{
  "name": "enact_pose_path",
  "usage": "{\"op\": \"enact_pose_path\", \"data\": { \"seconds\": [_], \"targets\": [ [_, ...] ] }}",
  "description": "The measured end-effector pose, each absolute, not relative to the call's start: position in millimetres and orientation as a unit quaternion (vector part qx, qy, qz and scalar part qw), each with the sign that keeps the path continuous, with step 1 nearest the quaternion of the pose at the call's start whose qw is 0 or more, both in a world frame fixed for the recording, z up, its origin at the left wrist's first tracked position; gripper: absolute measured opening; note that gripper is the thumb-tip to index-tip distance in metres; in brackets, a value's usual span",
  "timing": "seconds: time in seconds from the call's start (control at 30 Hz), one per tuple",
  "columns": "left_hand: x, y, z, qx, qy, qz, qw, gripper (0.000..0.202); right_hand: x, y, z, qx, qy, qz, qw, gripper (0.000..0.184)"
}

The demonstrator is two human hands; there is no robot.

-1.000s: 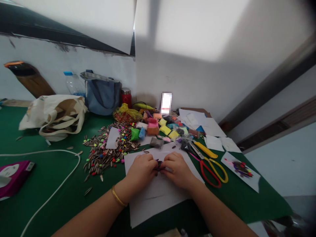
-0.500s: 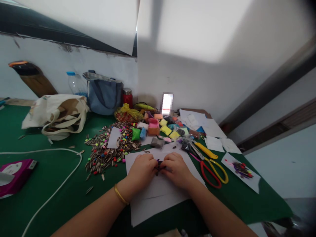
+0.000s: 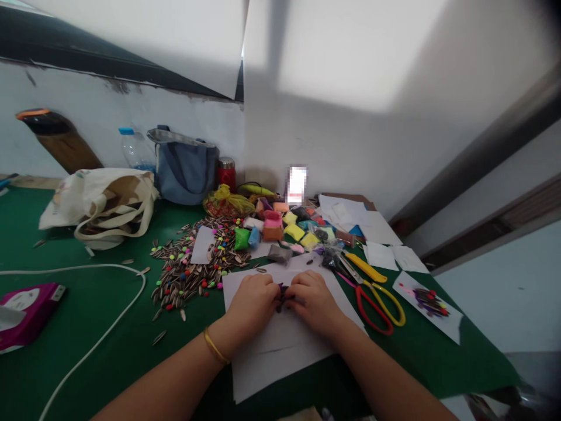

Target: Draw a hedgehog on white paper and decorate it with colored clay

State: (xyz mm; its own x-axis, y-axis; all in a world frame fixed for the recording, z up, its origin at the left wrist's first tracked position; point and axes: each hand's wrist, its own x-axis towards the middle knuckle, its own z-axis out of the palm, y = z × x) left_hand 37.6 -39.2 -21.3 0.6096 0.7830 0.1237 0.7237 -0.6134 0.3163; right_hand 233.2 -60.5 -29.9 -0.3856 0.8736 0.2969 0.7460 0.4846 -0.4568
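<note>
My left hand [image 3: 255,301] and my right hand [image 3: 314,301] meet over white paper sheets [image 3: 280,362], fingers bent inward and closed. Between the fingertips is a small dark piece [image 3: 283,290] with purple in it. It looks like purple clay with sunflower seeds, but the fingers cover most of it. A loose sunflower seed [image 3: 261,270] lies on the paper just beyond my left hand. Past the fingers is a packet of grey-brown clay [image 3: 279,254].
Striped sunflower seeds [image 3: 188,286] mixed with coloured pom-poms spread to the left. Bright clay packets [image 3: 294,231] crowd the back. Red-and-yellow-handled scissors [image 3: 372,310] and a yellow cutter [image 3: 366,267] lie right, near a decorated card [image 3: 451,327]. A white cable [image 3: 109,327] curves at left.
Both hands stay in the same place over the paper, with only very slight shifts in view. The small dark piece remains between the fingertips.
</note>
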Motion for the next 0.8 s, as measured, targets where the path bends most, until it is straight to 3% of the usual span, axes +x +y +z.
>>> {"op": "enact_pose_path", "data": {
  "seconds": [0.2,0.37,0.47,0.6,0.8],
  "targets": [
    [34,-35,-18,0.883,0.427,0.139,0.135,0.003,235,-60,-27,-0.493,-0.821,0.123,0.261,0.017],
    [15,-19,-10,0.846,0.472,0.194,0.158,0.003,253,-52,-26,-0.476,-0.800,0.146,0.336,0.010],
    [3,-9,-7,0.817,0.509,0.216,0.160,0.007,268,-44,-30,-0.515,-0.766,0.146,0.355,0.020],
    [-1,-5,-10,0.823,0.515,0.179,0.158,0.009,283,-39,-34,-0.577,-0.745,0.167,0.291,0.018],
    [1,-7,-17,0.844,0.510,0.108,0.127,0.023,276,-44,-30,-0.631,-0.716,0.205,0.215,0.029]
  ]
}}
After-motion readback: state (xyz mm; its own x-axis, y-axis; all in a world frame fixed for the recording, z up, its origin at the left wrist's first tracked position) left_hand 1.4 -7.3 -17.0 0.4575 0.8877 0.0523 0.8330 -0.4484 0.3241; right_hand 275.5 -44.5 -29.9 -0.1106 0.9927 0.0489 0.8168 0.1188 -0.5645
